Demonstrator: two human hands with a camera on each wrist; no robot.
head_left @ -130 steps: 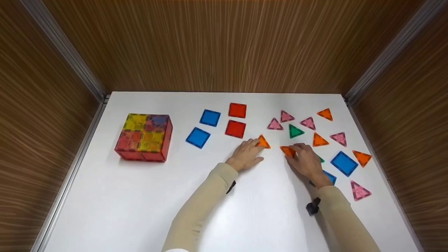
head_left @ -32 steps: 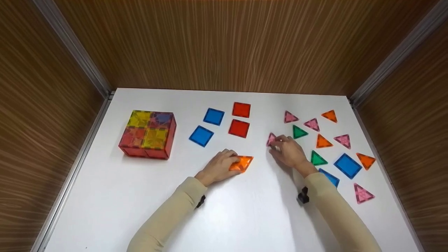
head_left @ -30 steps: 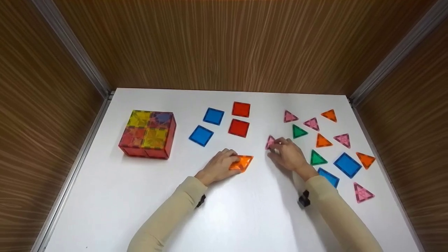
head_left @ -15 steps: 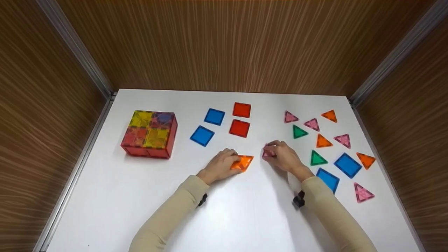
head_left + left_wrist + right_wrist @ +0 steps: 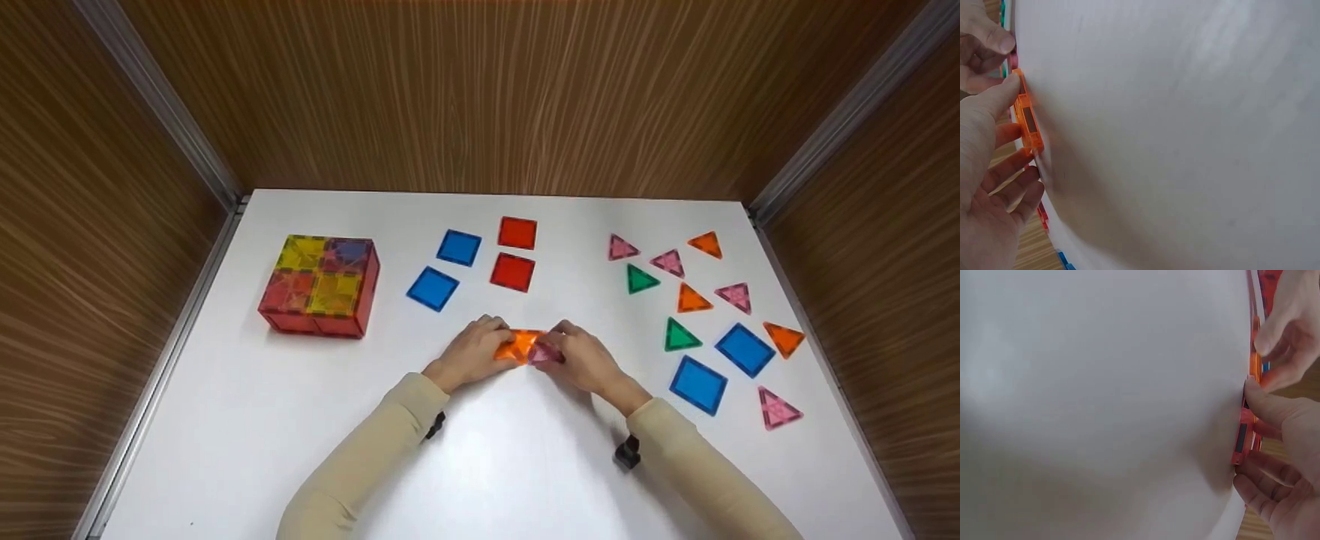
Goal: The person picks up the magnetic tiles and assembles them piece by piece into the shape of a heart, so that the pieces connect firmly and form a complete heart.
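Observation:
In the head view my left hand (image 5: pixel 471 351) pinches a pair of orange triangular magnetic tiles (image 5: pixel 519 348), laid edge to edge on the white table. From the other side, my right hand (image 5: pixel 589 360) pinches a pink triangular magnetic tile (image 5: pixel 545 354), brought right up to the right edge of the orange pair. The left wrist view shows the thumb on the near side of an orange tile (image 5: pixel 1028 122), fingers behind it. In the right wrist view the pink tile (image 5: pixel 1242 439) sits between thumb and fingers, in line with the orange. Fingers partly cover both colours.
A red and yellow tile box (image 5: pixel 319 289) stands at the left. Behind the hands lie blue squares (image 5: pixel 433 289) and red squares (image 5: pixel 513 271). At the right are scattered pink, orange and green triangles (image 5: pixel 682 336) and two more blue squares (image 5: pixel 698 385).
The two orange triangles, earlier apart under separate hands, now lie together at the left hand. My right hand has drawn a pink triangle leftward and nearer, up to the orange ones.

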